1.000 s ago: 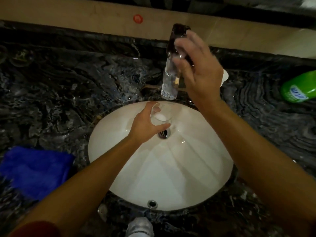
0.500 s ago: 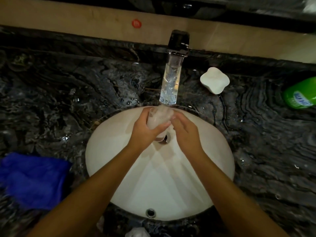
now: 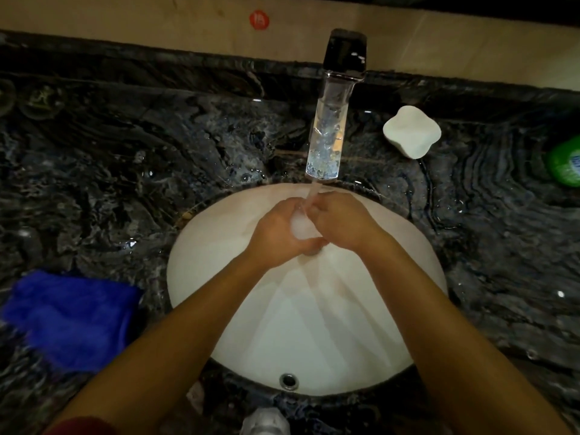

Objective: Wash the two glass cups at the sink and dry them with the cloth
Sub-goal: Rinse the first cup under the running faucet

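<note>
Head view, looking down: white oval sink basin (image 3: 314,334) set in a dark marbled countertop (image 3: 125,171). At 12 o'clock, a faucet (image 3: 332,120) with a clear spout, running a thin stream of water (image 3: 312,193) down into a glass cup (image 3: 301,226) at the centre, over the basin. Left hand (image 3: 279,230) wrapped around the cup from 9 o'clock; right hand (image 3: 342,221) curled against it from 3 o'clock, fingers hidden behind the glass. Blue cloth (image 3: 72,318) bunched at 8 o'clock on the counter. White soap dish (image 3: 411,131) at 1 o'clock. Green bottle (image 3: 565,164) at 3 o'clock, cut by the edge. Blurry pale glass-like shape (image 3: 265,422) at 6 o'clock.
</note>
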Tool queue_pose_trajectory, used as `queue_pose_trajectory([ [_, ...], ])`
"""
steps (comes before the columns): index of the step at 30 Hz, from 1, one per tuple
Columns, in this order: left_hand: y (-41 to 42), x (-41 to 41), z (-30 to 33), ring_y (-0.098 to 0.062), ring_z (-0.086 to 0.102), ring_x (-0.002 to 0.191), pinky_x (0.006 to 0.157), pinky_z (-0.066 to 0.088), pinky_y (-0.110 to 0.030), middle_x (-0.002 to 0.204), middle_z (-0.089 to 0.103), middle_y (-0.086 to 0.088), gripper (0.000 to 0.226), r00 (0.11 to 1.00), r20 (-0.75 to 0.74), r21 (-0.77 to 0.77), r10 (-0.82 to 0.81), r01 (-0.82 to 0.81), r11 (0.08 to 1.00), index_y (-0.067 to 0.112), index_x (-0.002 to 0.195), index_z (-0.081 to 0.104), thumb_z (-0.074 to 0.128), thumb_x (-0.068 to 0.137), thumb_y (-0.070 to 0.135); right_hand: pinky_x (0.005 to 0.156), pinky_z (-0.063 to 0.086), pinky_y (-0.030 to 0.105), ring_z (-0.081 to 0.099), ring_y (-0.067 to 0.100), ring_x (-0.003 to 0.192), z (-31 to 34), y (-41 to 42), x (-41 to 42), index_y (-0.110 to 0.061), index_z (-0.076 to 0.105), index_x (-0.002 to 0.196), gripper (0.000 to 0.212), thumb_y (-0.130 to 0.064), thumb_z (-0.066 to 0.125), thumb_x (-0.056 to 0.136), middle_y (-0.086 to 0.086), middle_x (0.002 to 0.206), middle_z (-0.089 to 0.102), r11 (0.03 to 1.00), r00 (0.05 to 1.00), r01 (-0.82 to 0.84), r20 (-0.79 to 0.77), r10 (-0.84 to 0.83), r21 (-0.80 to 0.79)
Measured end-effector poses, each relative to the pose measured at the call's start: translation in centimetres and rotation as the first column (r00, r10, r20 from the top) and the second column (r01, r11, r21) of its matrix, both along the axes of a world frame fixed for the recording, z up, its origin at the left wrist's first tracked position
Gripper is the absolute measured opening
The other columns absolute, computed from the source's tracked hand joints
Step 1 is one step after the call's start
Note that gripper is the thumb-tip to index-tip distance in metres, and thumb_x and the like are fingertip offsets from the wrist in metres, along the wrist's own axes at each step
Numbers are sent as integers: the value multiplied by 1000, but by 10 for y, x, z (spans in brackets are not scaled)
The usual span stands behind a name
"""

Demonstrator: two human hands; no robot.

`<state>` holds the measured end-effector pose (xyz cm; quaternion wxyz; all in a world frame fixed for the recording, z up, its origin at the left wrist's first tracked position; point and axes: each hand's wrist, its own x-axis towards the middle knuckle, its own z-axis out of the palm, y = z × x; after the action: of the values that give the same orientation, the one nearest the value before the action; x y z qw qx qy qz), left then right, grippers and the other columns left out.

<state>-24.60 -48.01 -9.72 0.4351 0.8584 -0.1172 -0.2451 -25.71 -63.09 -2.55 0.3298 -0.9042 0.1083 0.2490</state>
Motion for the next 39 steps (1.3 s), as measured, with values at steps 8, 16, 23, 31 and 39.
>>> queue_pose_trajectory([
  [8,-3,13,4,-19,70,84,72,55,-29,89,69,11,81,998,-34,37,-51,52,998,26,118,53,68,50,66,80,52,34,69,17,83,-6,-3,-2,-16,76,94,27,-36,65,79,2,86,75,929,977,139,-199,-72,344],
  [16,-12,24,-5,-12,74,80,69,64,-38,95,74,9,75,986,-141,28,93,-90,996,30,128,57,89,62,44,59,49,24,67,20,74,-31,7,26,-9,70,95,17,-21,68,83,7,78,69,827,932,348,-259,-254,440],
  [23,-8,17,-4,-25,72,81,58,60,-37,90,73,-7,16,695,-716,-351,59,-432,831,12,113,66,63,99,18,53,48,26,61,17,57,-56,14,3,-14,71,75,25,-27,70,96,9,69,69,541,721,641,-186,-668,544],
  [31,-10,11,-14,-28,68,84,80,52,-39,93,72,-12,31,470,-880,-375,-70,-598,708,14,104,76,61,96,40,57,49,21,66,8,57,-54,23,6,-18,67,77,21,-21,66,98,-6,62,70,543,672,683,-129,-729,489],
  [39,-24,9,-17,-22,70,108,101,52,-41,116,74,-9,54,585,-807,-372,80,-610,700,14,129,66,64,94,55,110,40,32,48,22,138,-54,62,-28,-23,37,155,51,-29,43,105,5,157,44,725,723,630,130,-678,278],
])
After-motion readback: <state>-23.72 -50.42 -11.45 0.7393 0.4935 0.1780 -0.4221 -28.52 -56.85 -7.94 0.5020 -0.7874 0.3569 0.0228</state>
